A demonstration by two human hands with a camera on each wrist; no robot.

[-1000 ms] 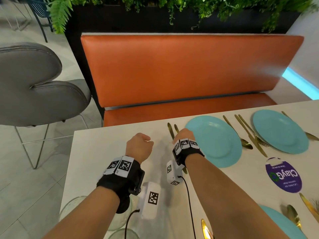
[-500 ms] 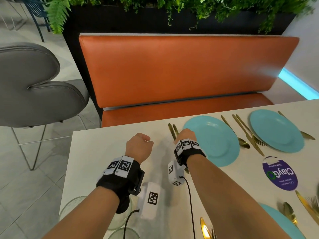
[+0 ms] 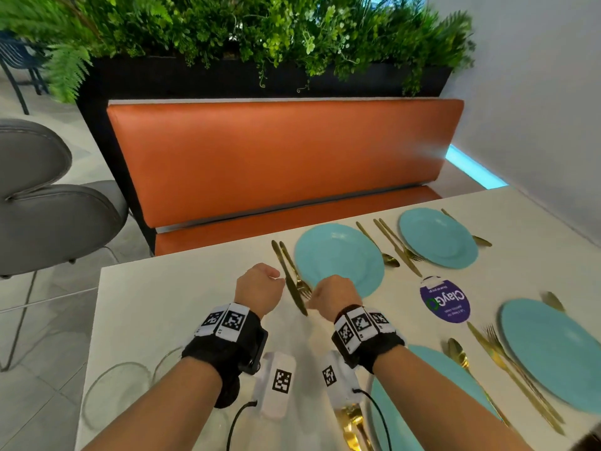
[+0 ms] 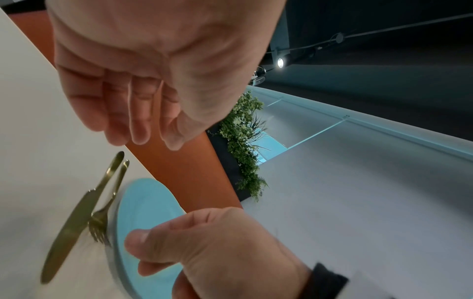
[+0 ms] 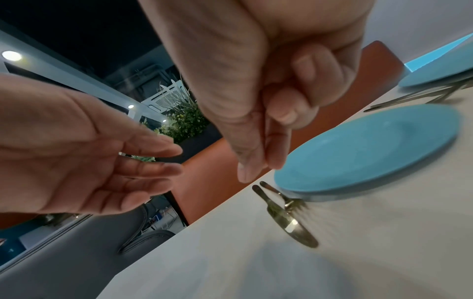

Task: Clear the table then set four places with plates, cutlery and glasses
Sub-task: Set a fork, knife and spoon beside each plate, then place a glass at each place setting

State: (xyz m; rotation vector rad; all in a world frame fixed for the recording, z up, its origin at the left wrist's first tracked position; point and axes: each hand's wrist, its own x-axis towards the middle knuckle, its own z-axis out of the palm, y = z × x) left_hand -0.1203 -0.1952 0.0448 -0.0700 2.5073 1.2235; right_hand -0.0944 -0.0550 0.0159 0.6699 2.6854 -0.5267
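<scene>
Both hands hover just above the white table (image 3: 169, 304) and hold nothing. My left hand (image 3: 258, 288) has relaxed, nearly straight fingers (image 5: 143, 172). My right hand (image 3: 335, 296) is curled into a loose fist (image 5: 258, 161), thumb against the index finger. Between them lie a gold knife (image 3: 289, 278) and fork (image 3: 297, 281), side by side left of a turquoise plate (image 3: 338, 258). The wrist views show the knife (image 4: 74, 222) (image 5: 286, 222), the fork (image 4: 107, 204) and the plate (image 5: 371, 149) untouched on the table.
Three more turquoise plates (image 3: 437, 237) (image 3: 553, 353) (image 3: 422, 402) lie with gold cutlery beside them. A round purple sticker (image 3: 444, 299) sits mid-table. Empty glasses (image 3: 113, 395) stand at the near left corner. An orange bench (image 3: 283, 157) runs behind the table, and a grey chair (image 3: 48, 206) stands to the left.
My right hand has drawn back off the knife and fork, which now lie in full view. The left hand has hardly moved. The head view has lifted.
</scene>
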